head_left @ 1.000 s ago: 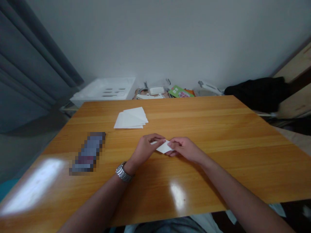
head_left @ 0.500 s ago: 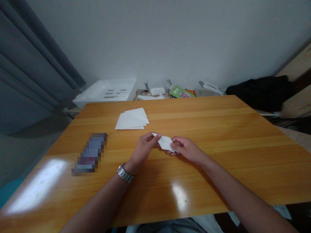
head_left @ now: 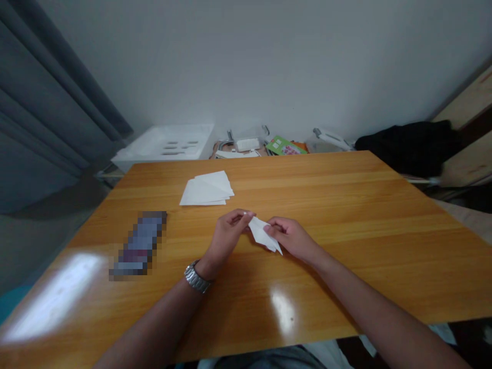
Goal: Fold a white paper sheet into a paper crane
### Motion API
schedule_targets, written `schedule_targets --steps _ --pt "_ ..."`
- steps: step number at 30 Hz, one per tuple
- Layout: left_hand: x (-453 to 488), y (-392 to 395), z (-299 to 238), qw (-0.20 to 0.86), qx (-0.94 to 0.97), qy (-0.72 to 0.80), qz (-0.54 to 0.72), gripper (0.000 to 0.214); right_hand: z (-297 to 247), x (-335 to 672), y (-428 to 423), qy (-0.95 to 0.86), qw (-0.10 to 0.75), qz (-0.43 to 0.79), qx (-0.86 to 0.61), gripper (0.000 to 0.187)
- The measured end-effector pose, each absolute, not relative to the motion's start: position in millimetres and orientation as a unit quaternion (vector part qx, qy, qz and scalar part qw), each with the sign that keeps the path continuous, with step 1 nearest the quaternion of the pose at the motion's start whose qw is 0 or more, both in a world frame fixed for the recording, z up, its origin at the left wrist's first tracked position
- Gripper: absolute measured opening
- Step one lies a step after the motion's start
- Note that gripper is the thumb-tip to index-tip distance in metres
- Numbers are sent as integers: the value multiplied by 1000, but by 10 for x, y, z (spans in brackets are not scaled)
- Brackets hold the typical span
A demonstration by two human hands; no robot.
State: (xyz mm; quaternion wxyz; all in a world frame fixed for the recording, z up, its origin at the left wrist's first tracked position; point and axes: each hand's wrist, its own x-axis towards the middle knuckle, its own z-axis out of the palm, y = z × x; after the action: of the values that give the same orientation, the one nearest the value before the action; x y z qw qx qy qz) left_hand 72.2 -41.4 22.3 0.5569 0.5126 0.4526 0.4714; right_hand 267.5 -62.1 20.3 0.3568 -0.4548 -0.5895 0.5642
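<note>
A small folded piece of white paper [head_left: 261,234] is held between both hands over the middle of the wooden table [head_left: 330,205]. My left hand [head_left: 229,230], with a metal watch [head_left: 197,277] on the wrist, pinches its upper left end between thumb and fingers. On the right edge, my right hand [head_left: 292,237] grips it with the thumb on top and the fingers behind. The paper's pointed lower end sticks out toward me. Beyond my left hand lies a stack of white paper sheets [head_left: 206,188].
A pixelated phone-like object [head_left: 140,245] lies on the table at left. Behind the far edge are a white tray [head_left: 165,146], a green booklet [head_left: 285,145], a small white box [head_left: 248,144] and black cloth [head_left: 411,148]. A grey curtain [head_left: 49,97] hangs at left.
The folded paper has turned so its free pointed end now faces down toward me. My right hand has shifted its grip up along the paper's edge. My left hand stays nearly in place.
</note>
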Motion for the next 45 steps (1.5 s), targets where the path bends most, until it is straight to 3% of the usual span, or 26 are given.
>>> schedule_targets --steps 16,24,37,45 --pt "707 -401 191 543 530 461 460 42 219 2745 -609 -656 340 481 -472 36" --pt "648 -416 221 230 804 427 344 20 128 2872 -434 -773 275 304 -485 31" --pt "725 -478 87 65 913 363 175 34 74 2919 -296 -836 211 41 -505 29" --pt "727 -506 154 -3 903 404 146 41 113 2777 -487 -875 153 -15 -460 49"
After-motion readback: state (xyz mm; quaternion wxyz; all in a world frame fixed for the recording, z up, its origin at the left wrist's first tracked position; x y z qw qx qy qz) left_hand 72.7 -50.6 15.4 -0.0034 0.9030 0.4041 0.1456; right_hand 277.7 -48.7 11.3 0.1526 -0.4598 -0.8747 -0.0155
